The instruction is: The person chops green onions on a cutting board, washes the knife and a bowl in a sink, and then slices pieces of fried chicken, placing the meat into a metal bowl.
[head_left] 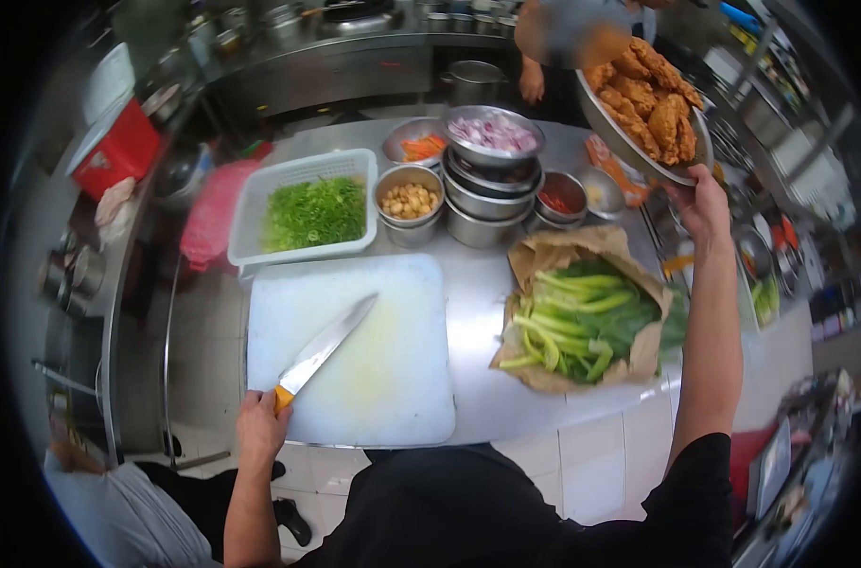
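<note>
My left hand is closed around the yellow handle of a kitchen knife. Its blade lies across a white cutting board, tip pointing away from me to the right. Up at the right, my right hand grips the near edge of a metal bowl, raised and tilted. Large pieces of fried chicken are piled inside it. Below that arm, leafy greens with pale stalks stick out of an open brown paper bag on the steel table.
Behind the board stand a white basket of chopped greens, a pot of peeled garlic, stacked bowls topped with chopped onion, and a bowl of carrot pieces. One person stands across the table; another is at lower left.
</note>
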Demonstrator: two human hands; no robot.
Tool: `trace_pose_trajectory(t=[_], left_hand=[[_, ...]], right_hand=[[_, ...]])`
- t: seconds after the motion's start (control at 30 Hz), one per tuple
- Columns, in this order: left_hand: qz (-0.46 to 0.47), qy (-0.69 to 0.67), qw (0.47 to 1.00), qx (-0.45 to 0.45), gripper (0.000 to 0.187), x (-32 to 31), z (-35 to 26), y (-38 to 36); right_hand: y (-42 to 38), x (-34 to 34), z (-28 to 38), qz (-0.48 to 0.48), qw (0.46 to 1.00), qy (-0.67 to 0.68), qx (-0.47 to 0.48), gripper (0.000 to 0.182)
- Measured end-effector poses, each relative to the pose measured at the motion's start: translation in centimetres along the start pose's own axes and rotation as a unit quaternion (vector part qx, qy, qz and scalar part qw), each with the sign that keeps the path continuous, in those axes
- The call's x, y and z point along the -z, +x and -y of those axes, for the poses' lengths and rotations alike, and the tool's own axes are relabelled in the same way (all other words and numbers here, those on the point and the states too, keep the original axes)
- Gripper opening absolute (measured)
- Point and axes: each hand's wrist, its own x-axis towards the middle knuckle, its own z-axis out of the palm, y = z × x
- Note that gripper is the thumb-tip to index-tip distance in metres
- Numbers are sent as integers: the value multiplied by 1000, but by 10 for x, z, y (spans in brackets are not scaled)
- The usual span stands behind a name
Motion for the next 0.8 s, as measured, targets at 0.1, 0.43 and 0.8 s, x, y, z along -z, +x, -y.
trace_pose_trajectory(t=[0.1,0.43,0.8], left_hand=[[-5,-43,998,-44,41,0,15,6],[3,-130,984,-125,36,3,58,25],[69,-204,973,-88,41,13,86,17]], right_hand=[[-108,17,-2,-4,1000,20,2,25],[-381,-43,-104,-52,992,45,-102,33],[-411,-117,-237,-76,984,-6,-158,24]])
